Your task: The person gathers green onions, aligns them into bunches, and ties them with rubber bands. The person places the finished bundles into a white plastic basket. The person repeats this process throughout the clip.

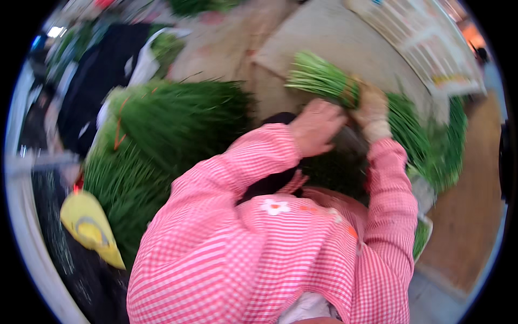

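Holding a bunch of long green stalks (pixel 322 80) well over to the right of the big green heap (pixel 183 116), and the heap is our landmark here! The pale cut ends point back toward the heap's side, the darker leaves trailing off away from it. What's done? One bunch stands gathered, its stems lying mostly the same way, and there's a brownish strip around it close to the fingers, maybe a tie; too blurred to say whether it is fastened. What's left? Plenty, by the look of it: that heap is large, with a thin orange cord (pixel 120 127) lying across its left part. More loose-looking leaves (pixel 450 146) sit far to the heap's right, beyond the bunch. So, I'd judge, this bunch is well along while the bulk of the greens waits.

Now the grip! The right hand (pixel 373 110), to the right of the heap, is clamped around the bunch, fingers wrapped over the stems. The left hand (pixel 318 128) sits between heap and bunch, fingers bent, the back of the hand showing, right up by the stems. Pinching, touching, or just short of it? Blur and angle hide that; I can't tell.
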The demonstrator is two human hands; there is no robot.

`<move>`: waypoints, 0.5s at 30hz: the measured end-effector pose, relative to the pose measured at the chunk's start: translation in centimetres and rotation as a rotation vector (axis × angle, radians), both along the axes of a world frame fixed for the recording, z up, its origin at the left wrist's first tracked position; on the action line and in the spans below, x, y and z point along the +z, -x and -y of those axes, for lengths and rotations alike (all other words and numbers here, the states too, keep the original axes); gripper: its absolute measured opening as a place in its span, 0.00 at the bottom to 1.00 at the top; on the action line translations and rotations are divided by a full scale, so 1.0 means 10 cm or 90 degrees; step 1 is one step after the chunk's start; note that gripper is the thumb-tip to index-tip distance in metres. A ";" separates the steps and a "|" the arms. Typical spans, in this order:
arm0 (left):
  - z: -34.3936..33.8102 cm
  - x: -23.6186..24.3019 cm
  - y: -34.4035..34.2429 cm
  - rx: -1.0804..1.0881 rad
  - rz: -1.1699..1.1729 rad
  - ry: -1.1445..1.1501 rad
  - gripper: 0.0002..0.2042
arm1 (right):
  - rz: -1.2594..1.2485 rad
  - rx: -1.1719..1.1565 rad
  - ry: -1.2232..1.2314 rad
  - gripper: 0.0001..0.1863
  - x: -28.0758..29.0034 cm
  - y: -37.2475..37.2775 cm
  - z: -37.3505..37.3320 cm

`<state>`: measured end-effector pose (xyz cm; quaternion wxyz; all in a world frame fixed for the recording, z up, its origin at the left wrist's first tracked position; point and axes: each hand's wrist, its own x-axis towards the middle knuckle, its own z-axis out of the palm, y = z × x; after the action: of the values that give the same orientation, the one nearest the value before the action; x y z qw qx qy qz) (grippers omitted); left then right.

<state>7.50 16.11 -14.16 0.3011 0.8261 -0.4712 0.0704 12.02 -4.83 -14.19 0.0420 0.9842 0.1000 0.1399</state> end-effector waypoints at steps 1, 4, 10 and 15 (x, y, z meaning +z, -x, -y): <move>0.01 -0.04 -0.02 0.005 -0.009 -0.007 0.29 | -0.004 -0.008 -0.003 0.31 0.02 0.01 -0.02; -0.03 -0.12 -0.01 0.064 -0.012 0.063 0.26 | 0.039 -0.032 0.054 0.31 0.21 0.06 -0.10; -0.22 0.01 -0.03 0.260 -0.462 0.475 0.28 | 0.018 0.036 -0.271 0.33 1.12 0.41 -0.34; -0.26 0.02 -0.14 0.162 -0.403 0.666 0.50 | -0.189 0.004 -0.793 0.25 1.48 1.06 -0.76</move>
<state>8.91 18.76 -13.98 0.7801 0.5997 -0.1602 0.0786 1.40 2.78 0.65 -0.5528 0.8326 0.0072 0.0340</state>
